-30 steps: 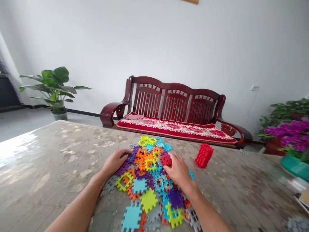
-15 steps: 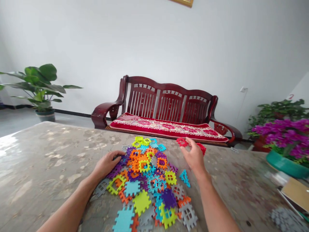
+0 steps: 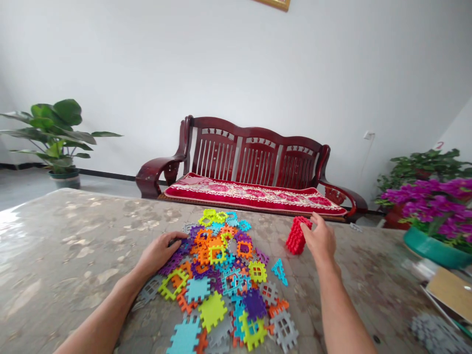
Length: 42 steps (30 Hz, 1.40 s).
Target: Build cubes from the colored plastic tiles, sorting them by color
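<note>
A heap of plastic interlocking tiles (image 3: pixel 199 289) in blue, orange, purple, green and grey lies in front of me; some are solid, others have window cut-outs. My left hand (image 3: pixel 162 250) rests at the heap's left edge, fingers on purple tiles, with a gap between thumb and index finger. To the right of the heap stands a stack of red interlocking tiles (image 3: pixel 295 238). My right hand (image 3: pixel 320 240) has its thumb and fingers closed around the top red tile of that stack. A blue triangular piece (image 3: pixel 279 272) lies between the heap and my right forearm.
The pieces lie on a marble-patterned table (image 3: pixel 84 246). At the right are a teal flower pot (image 3: pixel 435 248), a cardboard-coloured box (image 3: pixel 452 292) and a pile of grey pieces (image 3: pixel 438 334). A wooden bench (image 3: pixel 254 152) stands beyond the table.
My right hand has moved right with a red tile, from beside the red stack to its top. The left hand stays at the heap's edge. The view has shifted slightly.
</note>
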Each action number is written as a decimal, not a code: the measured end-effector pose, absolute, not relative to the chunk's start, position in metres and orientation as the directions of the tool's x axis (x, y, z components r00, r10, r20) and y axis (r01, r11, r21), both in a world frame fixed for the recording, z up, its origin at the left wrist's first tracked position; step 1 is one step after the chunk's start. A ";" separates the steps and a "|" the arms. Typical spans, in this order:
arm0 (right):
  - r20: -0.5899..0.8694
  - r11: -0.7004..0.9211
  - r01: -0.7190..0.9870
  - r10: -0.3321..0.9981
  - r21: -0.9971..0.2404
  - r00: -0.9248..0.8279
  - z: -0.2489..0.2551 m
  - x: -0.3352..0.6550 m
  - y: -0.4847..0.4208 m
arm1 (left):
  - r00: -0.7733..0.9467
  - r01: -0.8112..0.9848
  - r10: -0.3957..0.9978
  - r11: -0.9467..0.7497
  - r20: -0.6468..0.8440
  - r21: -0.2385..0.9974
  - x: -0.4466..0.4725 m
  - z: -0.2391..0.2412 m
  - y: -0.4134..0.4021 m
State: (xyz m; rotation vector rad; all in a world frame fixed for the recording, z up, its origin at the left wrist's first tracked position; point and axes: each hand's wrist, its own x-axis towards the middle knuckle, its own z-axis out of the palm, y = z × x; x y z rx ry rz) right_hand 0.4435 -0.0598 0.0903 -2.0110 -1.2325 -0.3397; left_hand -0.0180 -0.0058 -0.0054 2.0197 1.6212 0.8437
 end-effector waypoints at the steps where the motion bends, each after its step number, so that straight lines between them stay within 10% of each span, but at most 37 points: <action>1: 0.594 -0.246 0.864 0.641 -0.440 0.486 0.091 0.442 -0.059 | 0.136 0.722 0.970 -0.236 0.200 0.651 -0.018 -0.005 -0.006; 7: 0.563 0.209 0.836 0.815 -0.507 0.137 0.086 0.386 -0.055 | 0.155 0.731 0.963 -0.261 0.220 0.631 -0.016 -0.001 -0.010; 14: 0.248 0.338 0.871 0.933 -0.355 -0.261 0.050 0.291 -0.068 | 0.273 0.686 0.933 -0.360 0.234 0.632 -0.007 0.012 -0.018; 23: 0.234 0.304 0.905 0.942 -0.299 -0.239 0.041 0.264 -0.071 | 0.380 0.821 0.901 -0.433 0.210 0.372 0.045 0.022 -0.047; 35: 0.330 0.177 0.766 0.943 -0.618 0.049 0.041 0.312 -0.054 | 0.163 0.829 0.952 -0.275 0.258 0.488 0.017 0.028 -0.040; 42: 0.323 0.264 0.803 0.942 -0.534 -0.095 0.044 0.336 -0.091 | 0.270 0.814 0.928 -0.363 0.259 0.453 0.014 0.040 -0.042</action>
